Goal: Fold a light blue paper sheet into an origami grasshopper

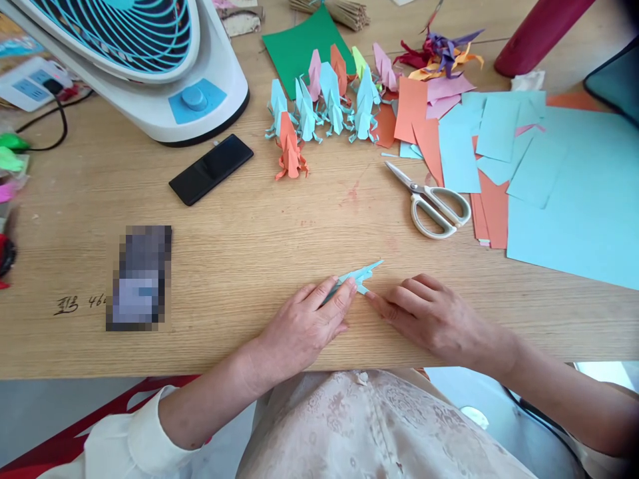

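A light-blue folded paper figure (360, 274) lies low over the wooden table near its front edge, its thin point aimed to the upper right. Wrapped over its left end, my left hand (310, 320) pinches it between thumb and fingers. My right hand (433, 313) is closed, with its fingertips touching a small flap at the lower right of the figure; the flap is pinched there. Scissors (435, 203) with pale handles lie beyond my right hand. Several finished paper figures (333, 100) in blue, orange, pink and green stand at the back.
Light-blue sheets (574, 193) and orange paper pieces (494, 209) overlap on the right. A white fan (210, 80) stands at the back left, near a black phone (212, 169). Another phone (138, 279), blurred out, lies left. A dark red bottle (539, 36) stands at the back right.
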Available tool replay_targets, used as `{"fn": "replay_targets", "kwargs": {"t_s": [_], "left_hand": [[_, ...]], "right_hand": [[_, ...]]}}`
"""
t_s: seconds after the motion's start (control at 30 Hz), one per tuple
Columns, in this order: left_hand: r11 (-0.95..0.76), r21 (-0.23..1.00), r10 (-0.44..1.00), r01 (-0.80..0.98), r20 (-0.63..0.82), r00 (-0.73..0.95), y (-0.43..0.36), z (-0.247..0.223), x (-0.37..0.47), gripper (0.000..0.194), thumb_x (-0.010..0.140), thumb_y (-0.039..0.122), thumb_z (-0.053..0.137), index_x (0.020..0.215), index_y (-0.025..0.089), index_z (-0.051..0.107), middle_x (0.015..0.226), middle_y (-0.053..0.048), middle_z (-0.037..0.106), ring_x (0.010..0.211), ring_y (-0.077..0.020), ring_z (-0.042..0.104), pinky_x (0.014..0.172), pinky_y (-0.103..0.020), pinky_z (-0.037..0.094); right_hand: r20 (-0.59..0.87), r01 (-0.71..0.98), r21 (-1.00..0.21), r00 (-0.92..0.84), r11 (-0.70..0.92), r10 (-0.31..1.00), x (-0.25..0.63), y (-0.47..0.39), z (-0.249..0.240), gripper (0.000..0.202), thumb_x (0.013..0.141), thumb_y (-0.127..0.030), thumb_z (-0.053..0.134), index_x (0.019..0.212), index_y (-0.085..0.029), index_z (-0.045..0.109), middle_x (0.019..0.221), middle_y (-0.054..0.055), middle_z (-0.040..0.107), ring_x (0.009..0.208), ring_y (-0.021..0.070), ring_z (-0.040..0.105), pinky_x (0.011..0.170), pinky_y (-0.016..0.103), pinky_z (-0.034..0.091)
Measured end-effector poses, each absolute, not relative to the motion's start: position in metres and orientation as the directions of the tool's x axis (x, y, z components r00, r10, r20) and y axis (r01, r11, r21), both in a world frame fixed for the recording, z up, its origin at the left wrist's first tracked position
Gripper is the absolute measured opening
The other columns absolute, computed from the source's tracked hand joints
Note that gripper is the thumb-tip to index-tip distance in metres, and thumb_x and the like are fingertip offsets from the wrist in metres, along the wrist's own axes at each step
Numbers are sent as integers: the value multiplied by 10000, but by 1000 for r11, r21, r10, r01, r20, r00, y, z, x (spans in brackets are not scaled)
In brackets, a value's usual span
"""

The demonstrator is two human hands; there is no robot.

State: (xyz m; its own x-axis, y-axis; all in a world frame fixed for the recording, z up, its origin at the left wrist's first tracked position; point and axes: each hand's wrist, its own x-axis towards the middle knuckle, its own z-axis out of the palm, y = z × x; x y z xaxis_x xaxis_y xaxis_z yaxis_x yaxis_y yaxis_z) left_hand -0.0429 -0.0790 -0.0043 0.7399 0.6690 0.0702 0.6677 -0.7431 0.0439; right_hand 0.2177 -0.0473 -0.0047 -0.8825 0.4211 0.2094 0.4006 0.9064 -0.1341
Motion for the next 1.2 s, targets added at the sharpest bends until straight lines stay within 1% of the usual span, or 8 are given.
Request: {"fn": "replay_targets", "kwargs": {"t_s": [0.33,0.57,0.67,0.73,0.83,1.03,1.13,1.2], "left_hand": [[-725,57,688,686,33,725,-77,4,-37,402,974,250,545,1347,101,530,1440,-97,543,1219,-268,550,943,-379,479],[-513,318,858,798,143,494,-65,7,-19,125,960,253,570,944,187,675,1154,-38,676,992,-198,637,826,-329,504],[-361,450,926,817,66,373,-56,6,-11,87,893,229,665,822,198,624,993,-10,664,867,-166,635,731,-293,473],[-264,517,951,814,-2,310,-50,8,-8,145,829,206,729,876,203,593,953,-2,655,841,-166,628,695,-280,449],[-162,569,957,806,-109,269,-46,15,-5,255,762,189,773,925,203,578,902,5,664,807,-170,625,670,-271,415],[-152,602,932,784,-178,317,-51,21,-9,133,757,165,706,723,190,580,773,13,643,706,-150,565,611,-264,339],[-21,760,958,649,-170,230,-51,15,-16,142,748,225,711,732,188,575,710,29,620,633,-124,541,577,-243,344],[99,912,967,399,-182,177,-51,12,-19,214,729,284,742,810,182,574,739,24,632,650,-120,576,599,-230,403]], "right_hand": [[175,484,-171,-842,858,510,241,-74,-4,391,969,-93,480,1357,-82,530,1130,138,672,870,230,572,757,399,449],[273,531,-160,-787,832,554,242,-78,-3,312,953,-88,515,1258,-91,579,1126,152,670,899,228,615,763,384,483],[317,592,-152,-729,791,607,246,-81,-2,337,955,-88,507,1288,-113,553,1117,156,653,896,230,621,769,385,497],[352,631,-178,-676,755,648,248,-83,0,329,956,-86,500,1276,-137,556,1109,148,646,903,227,627,771,380,504],[403,672,-263,-576,693,711,248,-85,2,307,952,-92,507,1242,-162,580,1111,135,638,914,219,636,763,366,510],[419,653,-547,-327,523,847,241,-93,2,261,983,-178,477,1188,-209,637,1064,96,634,862,188,640,699,324,515],[318,582,-724,-195,371,928,234,-101,0,215,991,-271,486,1074,-218,677,987,68,648,769,165,627,663,309,509],[206,488,-831,-174,266,963,225,-103,-1,212,980,-339,513,1043,-222,678,965,58,676,802,178,645,686,312,514]]}}
